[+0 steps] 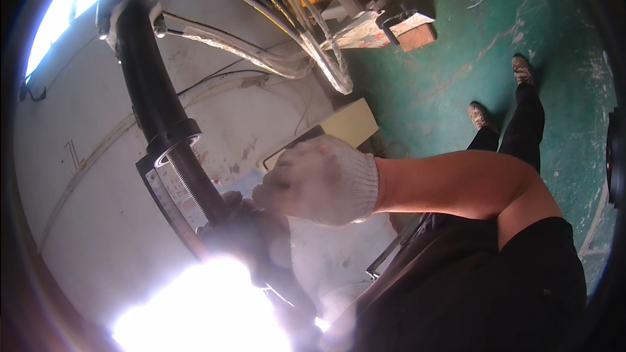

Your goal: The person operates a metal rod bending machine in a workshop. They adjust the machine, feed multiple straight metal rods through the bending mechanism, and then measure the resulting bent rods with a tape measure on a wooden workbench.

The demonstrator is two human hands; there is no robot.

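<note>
My right hand (319, 181), in a white knitted glove, comes in from the right with its fingers curled. Whatever its fingertips hold is hidden. Against them lies my left hand (257, 238), dark in shadow, seemingly wrapped around the lower end of a metal shaft (199, 182). Fine thread or coil-like ridges run along one side of this shaft. It comes out of a collar (173, 142) on a thick black cylinder (147, 75) that slants down from the upper left. White glare washes out the area below my left hand.
A curved strip with markings (171, 205) runs beside the shaft. Plastic-wrapped hoses (261, 58) hang from above. A cream box-like part (349, 124) stands beyond my right hand. Metal machinery (391, 6) is at the top, over a green floor (450, 78). Two shod feet (479, 115) show at upper right.
</note>
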